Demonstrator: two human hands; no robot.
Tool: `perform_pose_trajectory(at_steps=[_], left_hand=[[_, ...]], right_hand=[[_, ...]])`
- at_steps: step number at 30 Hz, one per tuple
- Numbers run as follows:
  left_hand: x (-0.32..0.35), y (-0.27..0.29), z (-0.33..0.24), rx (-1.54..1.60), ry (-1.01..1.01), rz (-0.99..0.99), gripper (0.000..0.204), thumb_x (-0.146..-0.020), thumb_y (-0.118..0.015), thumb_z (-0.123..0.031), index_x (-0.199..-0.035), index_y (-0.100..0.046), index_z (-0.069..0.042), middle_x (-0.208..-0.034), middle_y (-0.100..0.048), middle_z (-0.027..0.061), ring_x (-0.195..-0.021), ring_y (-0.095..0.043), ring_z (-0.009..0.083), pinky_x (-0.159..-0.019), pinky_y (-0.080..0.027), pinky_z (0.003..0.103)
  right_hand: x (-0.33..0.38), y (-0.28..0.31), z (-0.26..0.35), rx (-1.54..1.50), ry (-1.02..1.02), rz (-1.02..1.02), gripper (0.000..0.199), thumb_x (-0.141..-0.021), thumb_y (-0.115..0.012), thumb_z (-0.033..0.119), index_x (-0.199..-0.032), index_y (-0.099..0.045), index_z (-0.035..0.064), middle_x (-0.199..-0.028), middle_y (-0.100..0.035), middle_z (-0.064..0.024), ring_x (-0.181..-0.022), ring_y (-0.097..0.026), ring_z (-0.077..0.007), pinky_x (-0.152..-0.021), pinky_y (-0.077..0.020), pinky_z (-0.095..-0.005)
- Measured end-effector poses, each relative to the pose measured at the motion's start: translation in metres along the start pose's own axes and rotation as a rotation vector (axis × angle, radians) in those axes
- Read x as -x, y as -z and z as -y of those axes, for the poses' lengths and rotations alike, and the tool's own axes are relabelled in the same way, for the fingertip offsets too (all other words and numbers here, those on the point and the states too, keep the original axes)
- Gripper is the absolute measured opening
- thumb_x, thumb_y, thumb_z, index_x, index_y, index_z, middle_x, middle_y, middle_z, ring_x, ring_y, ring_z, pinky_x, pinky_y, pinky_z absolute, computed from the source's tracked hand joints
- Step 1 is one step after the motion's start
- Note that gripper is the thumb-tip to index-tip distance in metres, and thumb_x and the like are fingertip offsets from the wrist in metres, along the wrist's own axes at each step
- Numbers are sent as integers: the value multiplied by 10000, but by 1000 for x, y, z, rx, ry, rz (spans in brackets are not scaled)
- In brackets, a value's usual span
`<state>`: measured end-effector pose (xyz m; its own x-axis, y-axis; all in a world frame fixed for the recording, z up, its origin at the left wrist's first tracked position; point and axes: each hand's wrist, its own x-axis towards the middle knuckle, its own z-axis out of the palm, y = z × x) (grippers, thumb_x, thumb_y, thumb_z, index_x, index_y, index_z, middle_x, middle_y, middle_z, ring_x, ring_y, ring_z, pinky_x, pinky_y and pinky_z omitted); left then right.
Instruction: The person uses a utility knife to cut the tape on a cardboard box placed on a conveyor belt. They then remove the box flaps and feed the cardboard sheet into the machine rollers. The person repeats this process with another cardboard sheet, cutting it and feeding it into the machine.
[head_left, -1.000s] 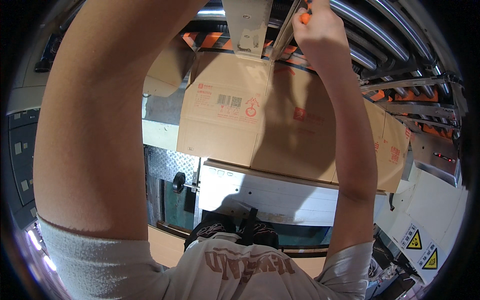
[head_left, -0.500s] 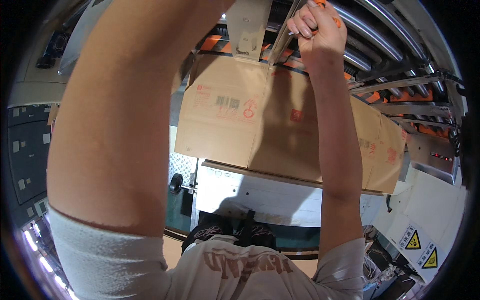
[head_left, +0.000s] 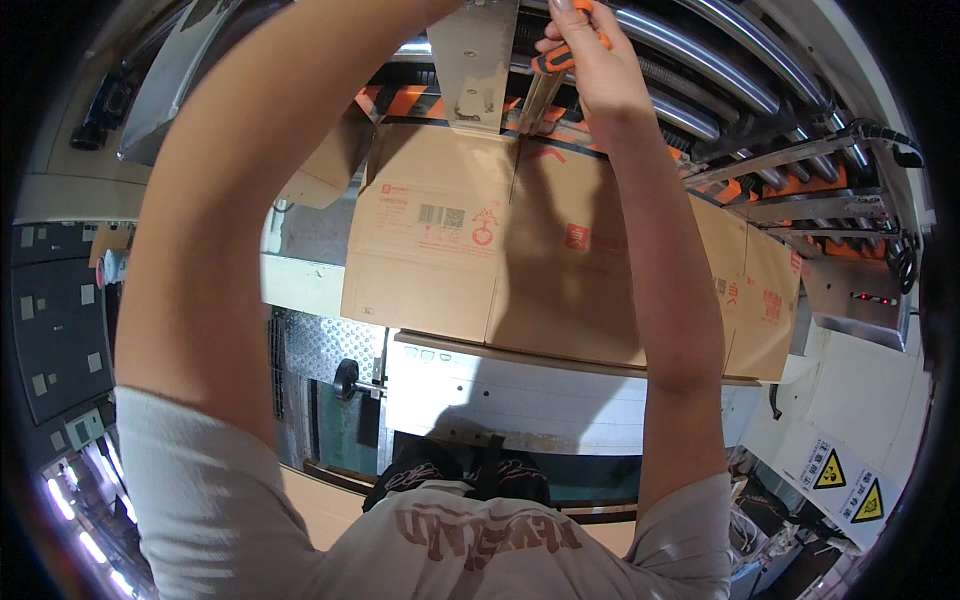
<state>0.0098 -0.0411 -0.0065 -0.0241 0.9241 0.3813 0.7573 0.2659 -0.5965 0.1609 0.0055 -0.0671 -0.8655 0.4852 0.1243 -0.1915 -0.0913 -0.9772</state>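
One hand, the right hand (head_left: 590, 70), grips an orange-handled tool (head_left: 545, 85) above the cardboard box (head_left: 520, 250); the left hand lies past the frame's top

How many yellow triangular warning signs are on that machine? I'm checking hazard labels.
2, side by side on the white panel at lower right: one, the other just below and right. More may be hidden.

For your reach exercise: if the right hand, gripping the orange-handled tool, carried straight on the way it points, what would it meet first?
Probably the metal rollers just beyond the right hand; depth is unclear in this view.
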Motion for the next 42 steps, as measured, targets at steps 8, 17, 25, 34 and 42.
perform_pose_trajectory(at_steps=[8, 17, 25, 34, 42], left_hand=[[91, 42, -69, 1795, 339, 189, 373, -784, -586, -104, -1128, -493, 7, -974, -572, 71, -798, -522, 89, -726, -436, 222], [67, 34, -69, 1316, 230, 104, 225, -795, -559, -161, -939, -572, 12, -867, -603, 202, -797, -586, 345, -703, -466, 386], [43, 74, -61, 830, 176, 553, 224, -804, -529, -143, -1003, -560, -45, -905, -607, 176, -850, -582, 332, -690, -468, 380], [107, 79, -98, 795, 399, -8, 401, -702, -619, -51, -1066, -466, 17, -1129, -476, 217, -1057, -435, 387, -855, -391, 416], [346, 103, -258, 1089, 542, 296, 585, -733, -625, -103, -1230, -349, 36, -1176, -398, 251, -1085, -390, 422, -926, -333, 453]], right_hand=[[5, -2, 20, 409, 78, -38, 458, -887, -460, 456, -1014, -469, 16, -743, -485, -65, -609, -490, -121, -554, -432, -264], [7, 3, 9, 294, 156, 75, 424, -887, -482, 362, -1028, -411, -32, -743, -503, -105, -576, -535, -164, -611, -465, -335], [7, 0, -25, -28, 245, -60, 471, -885, -397, 500, -1028, -436, 53, -923, -532, -98, -882, -478, -182, -795, -390, -315], [16, -31, -60, -200, 68, -14, 415, -893, -466, 420, -909, -593, 26, -839, -596, -13, -741, -535, -101, -674, -435, -246], [217, -2, -95, -297, -351, 9, 216, -898, -502, 293, -997, -523, 102, -786, -514, 35, -710, -496, -40, -547, -353, -182]])
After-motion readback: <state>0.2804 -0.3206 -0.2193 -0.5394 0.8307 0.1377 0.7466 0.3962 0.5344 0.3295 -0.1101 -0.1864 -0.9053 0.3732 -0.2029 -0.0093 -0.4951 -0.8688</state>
